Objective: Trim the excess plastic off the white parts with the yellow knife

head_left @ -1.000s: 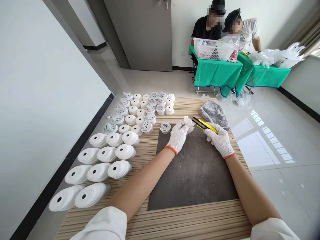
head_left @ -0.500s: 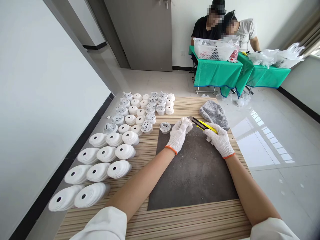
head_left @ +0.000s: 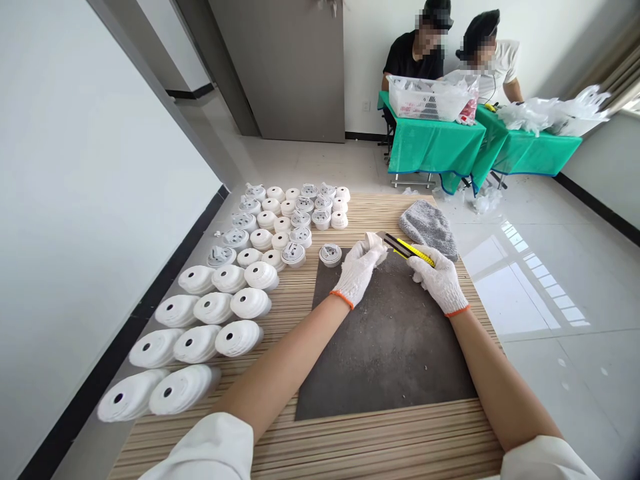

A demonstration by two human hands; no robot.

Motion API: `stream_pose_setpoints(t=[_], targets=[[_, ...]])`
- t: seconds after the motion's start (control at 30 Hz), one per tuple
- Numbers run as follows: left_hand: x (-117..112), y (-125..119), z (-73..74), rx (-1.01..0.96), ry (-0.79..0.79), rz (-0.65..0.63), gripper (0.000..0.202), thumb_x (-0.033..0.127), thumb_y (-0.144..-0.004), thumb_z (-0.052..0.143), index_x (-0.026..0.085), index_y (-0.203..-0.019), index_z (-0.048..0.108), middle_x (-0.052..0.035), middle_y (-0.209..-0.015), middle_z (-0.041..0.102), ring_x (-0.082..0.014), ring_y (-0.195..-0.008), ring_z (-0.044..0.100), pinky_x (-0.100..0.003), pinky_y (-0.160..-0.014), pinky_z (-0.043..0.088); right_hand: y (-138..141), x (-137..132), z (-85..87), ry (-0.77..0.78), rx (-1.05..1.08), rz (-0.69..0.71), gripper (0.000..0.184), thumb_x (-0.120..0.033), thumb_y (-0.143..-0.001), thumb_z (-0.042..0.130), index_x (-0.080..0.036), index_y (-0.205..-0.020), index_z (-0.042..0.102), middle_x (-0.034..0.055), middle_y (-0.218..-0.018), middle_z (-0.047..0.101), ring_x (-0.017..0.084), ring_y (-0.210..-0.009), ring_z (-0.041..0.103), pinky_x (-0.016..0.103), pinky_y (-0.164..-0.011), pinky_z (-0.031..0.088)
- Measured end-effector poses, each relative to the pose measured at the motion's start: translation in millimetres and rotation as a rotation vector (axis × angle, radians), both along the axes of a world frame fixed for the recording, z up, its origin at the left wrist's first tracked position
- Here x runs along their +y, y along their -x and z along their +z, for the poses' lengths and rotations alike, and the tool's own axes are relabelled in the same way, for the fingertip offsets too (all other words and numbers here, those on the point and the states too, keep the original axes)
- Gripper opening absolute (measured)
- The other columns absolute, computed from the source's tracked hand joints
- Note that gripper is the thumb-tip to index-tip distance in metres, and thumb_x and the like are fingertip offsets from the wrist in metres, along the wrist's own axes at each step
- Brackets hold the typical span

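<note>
While daylight is glinting off the glossy pale floor tiles (head_left: 545,280) on the right, a worktop (head_left: 400,447) with a fine striped wood grain is filling the near part of the view, and a white wall is running along its left side toward a grey door (head_left: 285,67). At the far end of the room two people are sitting behind tables (head_left: 433,143) draped in shiny green cloth, where a white lattice basket (head_left: 425,99) and crumpled clear bags are resting. A dark, stone-like mat (head_left: 390,347), rectangular and flecked with pale shavings, is lying flat on the worktop. Above its far edge the left hand (head_left: 357,270), in a knitted white glove with an orange cuff, is pinching a small white plastic piece (head_left: 374,240) in closed fingers. The right hand (head_left: 440,280), gloved the same way, is gripping a yellow and black utility knife (head_left: 407,249), whose tip is pointing at that piece and seems to be meeting it. A fuzzy grey cloth (head_left: 427,227) is lying bunched just beyond the knife. To the left, smooth ribbed white domes (head_left: 215,308) with a dark centre hole are sitting in rows, smaller round white parts (head_left: 293,213) are lining up behind them, and one such part (head_left: 331,254) is sitting alone at the mat's far left corner.
</note>
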State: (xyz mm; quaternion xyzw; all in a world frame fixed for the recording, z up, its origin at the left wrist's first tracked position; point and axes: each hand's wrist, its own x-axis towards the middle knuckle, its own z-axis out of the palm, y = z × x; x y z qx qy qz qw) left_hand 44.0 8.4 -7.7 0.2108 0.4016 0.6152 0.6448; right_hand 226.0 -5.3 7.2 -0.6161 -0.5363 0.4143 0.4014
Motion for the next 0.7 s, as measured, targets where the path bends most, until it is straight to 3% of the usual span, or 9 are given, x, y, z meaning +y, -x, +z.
stream_pose_setpoints(t=[0.13,0.3,0.4,0.53,0.7], targets=[[1.7,-0.2,-1.6,-0.024,-0.056,0.019,0.03,0.036,-0.071,0.089,0.018,-0.084,0.07,0.0018,-0.084,0.067,-0.009,-0.082,0.065,-0.029,-0.094,0.057,-0.2,0.1,0.0,0.011,0.027,0.05,0.05,-0.041,-0.08,0.073,-0.022,-0.126,0.071,-0.0022,-0.069,0.064,0.011,-0.054,0.057,0.019,-0.042,0.041],[1.1,0.7,-2.1,-0.037,-0.085,0.02,0.036,0.045,-0.072,0.088,0.018,-0.078,0.065,0.002,-0.079,0.065,-0.0092,-0.083,0.066,-0.029,-0.095,0.057,-1.0,0.3,-0.7,0.007,0.049,0.012,0.051,-0.042,-0.08,0.073,-0.022,-0.126,0.071,-0.0028,-0.065,0.062,0.012,-0.053,0.056,0.019,-0.041,0.041],[1.3,0.8,-4.6,-0.005,-0.099,0.026,0.034,0.042,-0.073,0.087,0.018,-0.077,0.063,0.0028,-0.078,0.065,-0.0076,-0.078,0.065,-0.027,-0.091,0.058,-1.1,0.5,-1.5,0.007,0.053,0.045,0.051,-0.042,-0.079,0.074,-0.022,-0.126,0.071,-0.0026,-0.066,0.062,0.011,-0.053,0.056,0.018,-0.041,0.04],[0.9,0.8,-3.7,0.012,-0.055,0.019,0.028,0.035,-0.076,0.084,0.019,-0.083,0.063,0.0011,-0.086,0.069,-0.0102,-0.087,0.069,-0.027,-0.09,0.058,-0.5,0.6,-1.9,0.007,0.047,-0.01,0.051,-0.042,-0.08,0.073,-0.022,-0.127,0.07,-0.003,-0.065,0.062,0.011,-0.052,0.056,0.018,-0.04,0.041],[1.5,-0.2,-1.9,0.074,-0.051,0.022,0.026,0.029,-0.072,0.086,0.019,-0.079,0.063,0.0046,-0.07,0.062,-0.0067,-0.067,0.06,-0.024,-0.081,0.056,0.8,-0.1,0.6,0.027,0.019,0.033,0.05,-0.041,-0.081,0.073,-0.021,-0.127,0.071,-0.0023,-0.065,0.064,0.011,-0.052,0.057,0.018,-0.041,0.042]])
